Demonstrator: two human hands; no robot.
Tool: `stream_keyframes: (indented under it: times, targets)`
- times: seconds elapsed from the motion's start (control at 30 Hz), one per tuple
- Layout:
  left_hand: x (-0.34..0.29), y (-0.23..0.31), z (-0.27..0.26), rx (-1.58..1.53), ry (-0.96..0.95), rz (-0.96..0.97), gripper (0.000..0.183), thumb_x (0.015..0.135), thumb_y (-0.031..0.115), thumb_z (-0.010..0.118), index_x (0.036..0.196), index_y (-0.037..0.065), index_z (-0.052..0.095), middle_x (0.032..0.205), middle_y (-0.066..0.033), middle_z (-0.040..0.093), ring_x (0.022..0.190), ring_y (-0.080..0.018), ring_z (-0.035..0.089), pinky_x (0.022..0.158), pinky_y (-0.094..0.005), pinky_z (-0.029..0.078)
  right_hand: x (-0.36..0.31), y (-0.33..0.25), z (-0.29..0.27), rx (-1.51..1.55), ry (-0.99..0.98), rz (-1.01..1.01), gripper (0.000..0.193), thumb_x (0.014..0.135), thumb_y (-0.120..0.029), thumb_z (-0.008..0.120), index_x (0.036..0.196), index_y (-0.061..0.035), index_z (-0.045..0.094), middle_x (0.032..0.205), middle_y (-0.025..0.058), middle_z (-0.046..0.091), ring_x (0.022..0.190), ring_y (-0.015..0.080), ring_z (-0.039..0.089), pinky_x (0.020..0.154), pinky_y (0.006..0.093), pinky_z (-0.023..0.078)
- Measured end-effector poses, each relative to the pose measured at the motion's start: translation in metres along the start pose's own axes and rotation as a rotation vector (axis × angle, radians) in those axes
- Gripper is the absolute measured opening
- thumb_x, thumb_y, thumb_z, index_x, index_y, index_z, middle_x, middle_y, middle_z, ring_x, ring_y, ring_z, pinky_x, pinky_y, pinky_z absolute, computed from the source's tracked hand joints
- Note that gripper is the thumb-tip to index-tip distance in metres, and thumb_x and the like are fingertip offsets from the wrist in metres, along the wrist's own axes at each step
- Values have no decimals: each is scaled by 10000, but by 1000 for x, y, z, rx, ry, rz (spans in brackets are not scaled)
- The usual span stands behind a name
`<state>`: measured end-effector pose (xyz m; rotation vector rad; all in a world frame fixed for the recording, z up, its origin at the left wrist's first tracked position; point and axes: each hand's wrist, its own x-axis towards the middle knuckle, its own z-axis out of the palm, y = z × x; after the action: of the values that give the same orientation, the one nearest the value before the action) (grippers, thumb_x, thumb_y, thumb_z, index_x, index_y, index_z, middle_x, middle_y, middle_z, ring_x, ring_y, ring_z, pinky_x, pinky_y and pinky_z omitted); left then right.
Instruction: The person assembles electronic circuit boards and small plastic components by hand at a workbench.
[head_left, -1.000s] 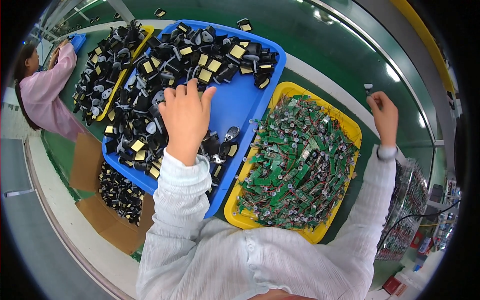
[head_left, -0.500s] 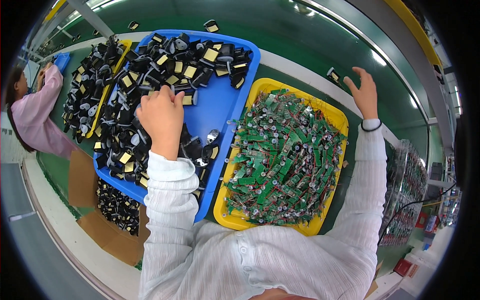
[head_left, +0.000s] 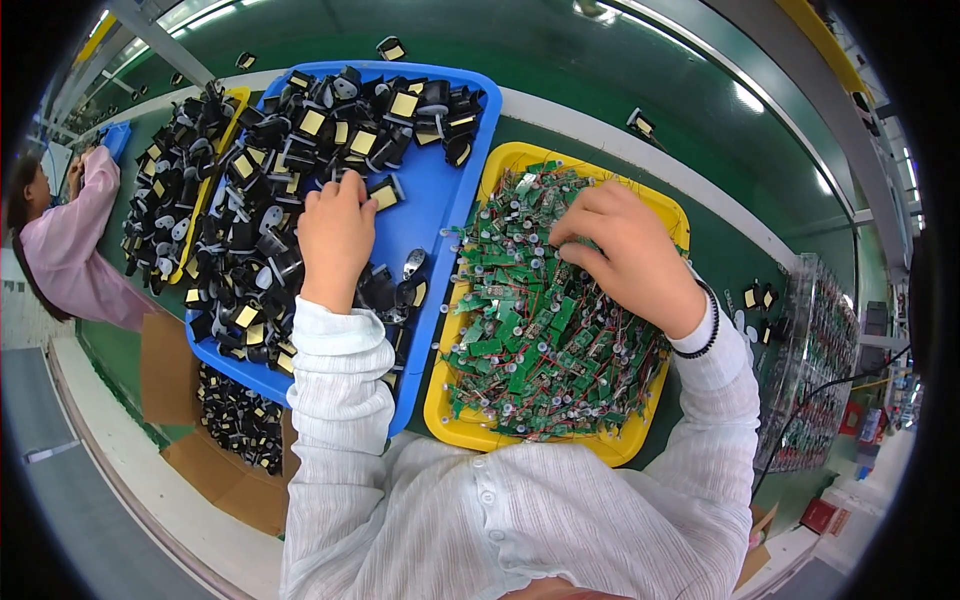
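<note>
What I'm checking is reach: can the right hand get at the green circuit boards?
Probably yes: the right hand is over the green circuit boards in their yellow tray, with nothing visible between.

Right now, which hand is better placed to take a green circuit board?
Probably the right hand, over the green boards in the yellow tray; the left hand is over the blue tray.

White ribbed shirt (head_left: 580,500), buttoned front; black beaded bracelet (head_left: 699,351).
</note>
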<state>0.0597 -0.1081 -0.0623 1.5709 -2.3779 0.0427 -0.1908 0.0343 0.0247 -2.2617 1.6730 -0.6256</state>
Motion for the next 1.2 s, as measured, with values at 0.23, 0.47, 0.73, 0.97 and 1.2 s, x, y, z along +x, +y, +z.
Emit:
stream_keyframes:
  times: [0.23, 0.47, 0.73, 0.97, 1.2]
  targets:
    - [-4, 9, -7, -149, -175, -57, 272, 704, 140, 684, 890, 66, 500, 836, -98, 591, 797, -297, 565, 668, -391, 469, -4, -11, -5, -51, -98, 28, 144, 672, -24, 643, 804, -59, 601, 801, 72, 502, 824, 263, 479, 723, 355, 410]
    - [-6, 14, -16, -227, 79, 47, 277, 788, 95, 566, 1061, 57, 544, 866, -123, 593, 758, -272, 576, 669, -363, 472, -10, -5, -1, -103, -164, -107, 214, 621, -29, 690, 810, -86, 606, 893, 61, 472, 844, 252, 474, 737, 341, 412]
    - [-32, 58, -52, -1767, -410, -104, 284, 806, 31, 589, 1056, 50, 455, 899, -37, 549, 766, -94, 530, 580, -204, 459, -30, -19, -24, 423, -64, 75, 154, 698, -5, 650, 792, -44, 534, 833, 57, 543, 794, 197, 546, 696, 299, 435]
    - [-61, 94, -61, -1788, -512, 115, 327, 735, -58, 645, 1033, 3, 526, 985, -65, 546, 919, -153, 563, 745, -262, 509, -44, -41, 4, 1363, -27, 314, 184, 864, 10, 482, 1023, -41, 404, 884, 53, 542, 811, 126, 581, 675, 246, 448]
    - [-64, 97, -62, -1671, -431, 182, 265, 742, 3, 660, 990, -39, 575, 980, -110, 570, 872, -176, 600, 715, -283, 545, -44, -49, 11, 1154, -24, 500, 159, 867, -40, 479, 1006, -29, 403, 832, 50, 518, 721, 104, 518, 632, 256, 424]
